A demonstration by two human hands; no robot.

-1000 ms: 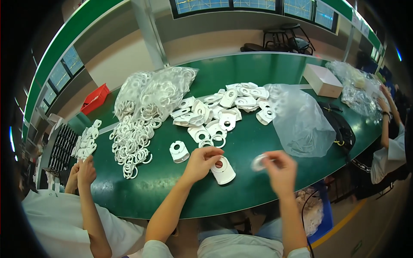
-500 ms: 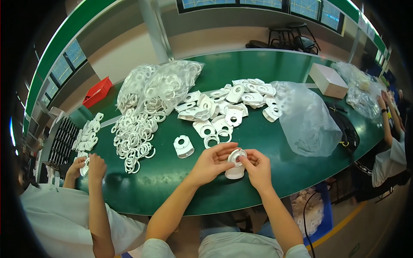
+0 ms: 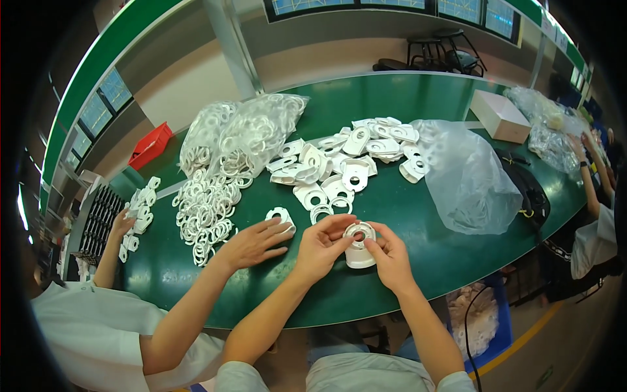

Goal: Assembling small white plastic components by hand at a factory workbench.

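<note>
Where the long green table (image 3: 418,196) curves across the whole view, it carries everything else: a clear plastic bag (image 3: 470,176) lying slack on its right half, a bulging bag of white rings (image 3: 251,134) at the back left, and a white cardboard box (image 3: 499,114) near the far right edge. In front of the ring bag a loose heap of white rings (image 3: 206,212) spreads toward the near edge, and a pile of white flat housings (image 3: 349,153) with round holes sits in the middle. A co-worker's hand (image 3: 251,242) reaches in from the left, fingers spread flat over a single white housing (image 3: 281,217) just beside the heap. Near the front edge the person's left hand (image 3: 323,245) and right hand (image 3: 388,251) meet around one white housing part (image 3: 359,251) that rests on the table. Both are curled partly closed, fingertips pinching a white ring (image 3: 359,232) seated on top of that part, thumbs pressing at its rim. Another worker's hand (image 3: 121,225) at the far left touches a small cluster of white pieces
</note>
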